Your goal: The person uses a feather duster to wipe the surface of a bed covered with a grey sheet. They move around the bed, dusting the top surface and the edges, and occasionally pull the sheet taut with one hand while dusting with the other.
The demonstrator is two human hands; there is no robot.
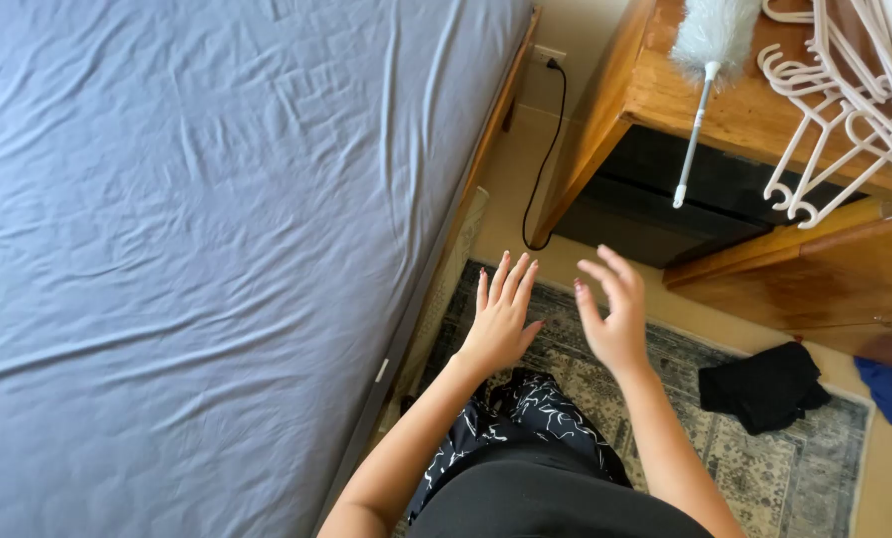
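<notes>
The left hand (498, 321) is bare and open, palm down, its fingers (503, 282) straight and slightly spread, the nails painted a dark red. It holds nothing and hovers over the patterned grey-blue woven rug (765, 468), just beside the edge of the bed covered in a wrinkled blue-grey fitted sheet (197, 249). The right hand (613, 314) is close beside it, also empty, turned more on edge with its fingers loosely curled forward. The two hands appear not to touch, though the gap between them is narrow.

Bed (187, 249) left of rug (795, 468)
</notes>
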